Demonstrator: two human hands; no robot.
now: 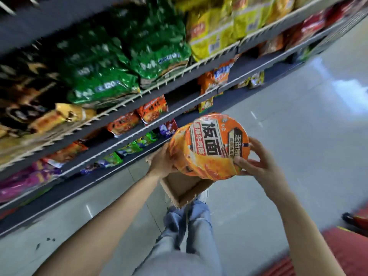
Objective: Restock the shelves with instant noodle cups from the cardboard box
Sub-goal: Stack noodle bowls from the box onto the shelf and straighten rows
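Observation:
I hold an orange instant noodle cup (209, 146) between both hands, above the open cardboard box (185, 188) on the floor. The cup is tilted, its printed lid facing up toward me. My left hand (162, 161) grips the cup's left side and base. My right hand (256, 160) grips the right rim, fingers curled over the lid's edge. The box's inside is mostly hidden behind the cup. Grey shelves (179, 110) with white wire fronts run along the left.
Green, yellow, orange and purple snack and noodle bags (123, 60) fill the shelves. My legs in pale jeans (189, 226) stand just behind the box. Grey tiled floor (298, 126) stretches to the right; a red mat (348, 246) lies at the lower right.

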